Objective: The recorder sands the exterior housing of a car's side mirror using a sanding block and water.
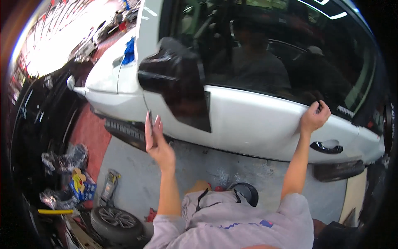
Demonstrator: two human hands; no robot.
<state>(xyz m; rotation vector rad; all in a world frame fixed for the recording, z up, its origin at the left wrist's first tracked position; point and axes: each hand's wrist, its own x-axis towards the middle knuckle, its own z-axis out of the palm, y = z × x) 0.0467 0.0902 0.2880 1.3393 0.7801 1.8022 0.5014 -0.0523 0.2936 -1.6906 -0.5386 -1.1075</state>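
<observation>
A white car door (253, 120) with a dark window (257, 58) fills the view ahead of me. My left hand (161, 147) is raised in front of the front fender, left of the mirror, its fingers nearly straight. Between thumb and fingers shows the edge of a thin dark flat piece (150, 117), too narrow to name. My right hand (315, 118) is closed at the window's lower edge, above the black door handle (327, 147). A small dark object (318, 108) pokes out between its fingers; its kind is unclear. Black glossy film or plastic appears to cover the side mirror (172, 68).
A blue cloth (129, 51) lies on the white bonnet. At lower left are a loose wheel (117, 224), a floor jack (110, 186), a blue box (85, 186) and plastic-wrapped parts. Another dark car (39, 112) stands left. Behind my torso sits a round black object (246, 193).
</observation>
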